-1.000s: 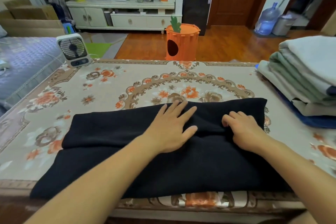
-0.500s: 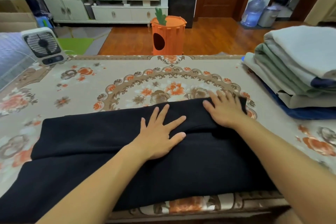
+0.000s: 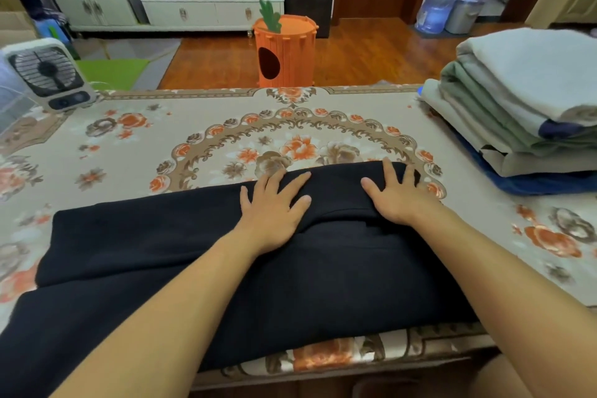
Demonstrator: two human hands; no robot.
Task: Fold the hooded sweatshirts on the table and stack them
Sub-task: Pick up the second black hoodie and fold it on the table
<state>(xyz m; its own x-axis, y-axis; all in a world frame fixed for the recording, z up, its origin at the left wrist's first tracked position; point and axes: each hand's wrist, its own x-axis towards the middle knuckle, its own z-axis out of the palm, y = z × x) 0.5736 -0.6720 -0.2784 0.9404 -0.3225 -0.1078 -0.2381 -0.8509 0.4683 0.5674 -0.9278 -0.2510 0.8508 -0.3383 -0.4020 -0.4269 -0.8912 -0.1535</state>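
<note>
Black sweatshirt (image 3: 200, 255), thick matte knit, lies as a long folded band across the near edge of the tabletop (image 3: 200, 126), its left end running out of view and its near edge hanging slightly over the front. A soft fold line runs along its length, with an upper layer lapped over the lower one. The left hand (image 3: 274, 208) lies flat on the far part of the fabric, fingers straight and spread. The right hand (image 3: 399, 195) lies flat near the right far corner, fingers straight and fanned, tips reaching the cloth's far edge. Neither hand pinches anything; both grips are spread and pressing down.

The tabletop wears a smooth beige cover printed with orange and brown flowers and a scrolled oval border. At the right stands a stack of folded clothes (image 3: 523, 113) in pale grey, green, beige and blue, soft and rounded at the folds. A small boxy white fan (image 3: 48, 74) sits at the far left corner.
</note>
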